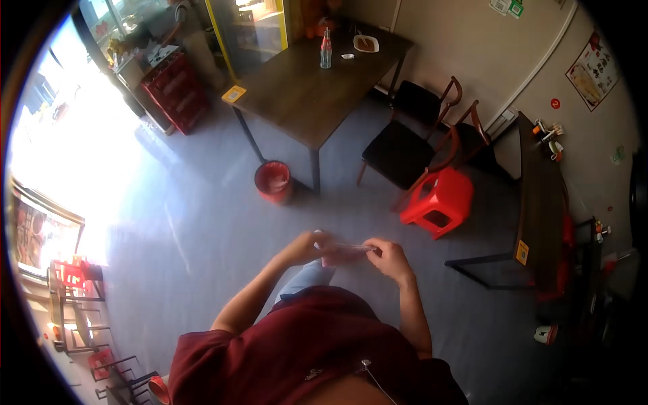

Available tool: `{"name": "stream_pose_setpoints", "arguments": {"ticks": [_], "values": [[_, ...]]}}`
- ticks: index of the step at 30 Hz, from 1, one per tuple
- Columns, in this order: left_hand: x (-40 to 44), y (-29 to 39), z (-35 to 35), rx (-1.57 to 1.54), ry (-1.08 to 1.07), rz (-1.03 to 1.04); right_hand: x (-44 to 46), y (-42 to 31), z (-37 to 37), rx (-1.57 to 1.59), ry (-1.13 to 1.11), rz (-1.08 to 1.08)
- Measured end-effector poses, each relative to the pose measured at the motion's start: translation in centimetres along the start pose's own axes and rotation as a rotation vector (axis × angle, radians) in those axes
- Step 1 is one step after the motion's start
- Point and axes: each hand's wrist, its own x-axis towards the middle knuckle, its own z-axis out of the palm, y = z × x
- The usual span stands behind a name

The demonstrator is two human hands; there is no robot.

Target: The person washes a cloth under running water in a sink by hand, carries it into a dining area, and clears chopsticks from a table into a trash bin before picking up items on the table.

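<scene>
Both hands are raised in front of my dark red shirt, above the grey-blue floor. A thin, clear, plastic-like piece [349, 247] stretches between them, blurred at its left part. My left hand [305, 248] is closed around its left end, with the fingers partly smeared. My right hand [389, 258] pinches its other end between thumb and fingers. What exactly the clear piece is cannot be made out.
Ahead stands a dark wooden table [297, 101] with a glass bottle [326, 51] and a white dish [366, 44]. A red bin [273, 181] is by its leg. Black chairs [398, 154] and a red stool [440, 201] stand right. A person [192, 37] is at upper left.
</scene>
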Motion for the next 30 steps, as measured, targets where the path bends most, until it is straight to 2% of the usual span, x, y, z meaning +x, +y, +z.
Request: {"name": "stream_pose_setpoints", "arguments": {"ticks": [4, 6, 7, 10, 11, 14, 16, 18, 19, 20, 22, 24, 26, 28, 30], "values": [[9.0, -2.7, -3.1, -0.068, -0.001, 0.010, 6.3, 3.4, -2.0, 0.056, -0.010, 0.126], [14.7, -2.8, -4.8, -0.026, -0.072, 0.002, 9.7, 5.2, -3.8, 0.075, 0.017, 0.237], [17.6, -2.9, -5.8, 0.007, -0.120, 0.091, 11.2, 5.9, -4.8, 0.082, 0.032, 0.270], [25.1, -1.8, -8.2, 0.040, -0.299, -0.008, 14.7, 8.4, -6.7, 0.217, 0.167, 0.317], [27.1, 0.1, -9.5, 0.145, -0.335, -0.040, 15.5, 8.9, -7.3, 0.221, 0.177, 0.339], [32.7, -2.7, -9.7, 0.071, -0.171, 0.130, 19.9, 10.3, -8.9, 0.218, 0.234, 0.311], [35.1, -3.0, -10.9, -0.014, -0.165, 0.108, 21.9, 11.7, -9.4, 0.174, 0.254, 0.234], [37.8, -4.3, -12.0, -0.104, -0.125, 0.069, 25.8, 14.1, -10.1, 0.200, 0.221, 0.268], [38.9, -3.4, -13.3, -0.054, -0.118, 0.017, 27.9, 14.8, -10.8, 0.232, 0.199, 0.260], [40.2, -4.2, -13.9, -0.041, -0.031, 0.006, 30.6, 15.3, -11.6, 0.264, 0.184, 0.236], [42.4, -4.3, -16.1, -0.011, 0.087, 0.006, 36.0, 14.3, -13.7, 0.108, 0.185, 0.066], [44.3, -3.6, -18.9, -0.092, 0.233, -0.078, 41.3, 13.1, -15.3, 0.086, 0.160, 0.016], [45.4, -1.3, -21.3, -0.142, 0.490, -0.019, 46.3, 10.8, -16.8, 0.049, 0.131, -0.091], [46.1, -1.0, -23.5, 0.090, 0.729, 0.055, 50.9, 10.1, -16.9, 0.064, 0.144, -0.289], [45.6, -0.6, -25.1, 0.252, 0.806, 0.042, 53.8, 9.8, -16.4, 0.059, 0.012, -0.307]]}}
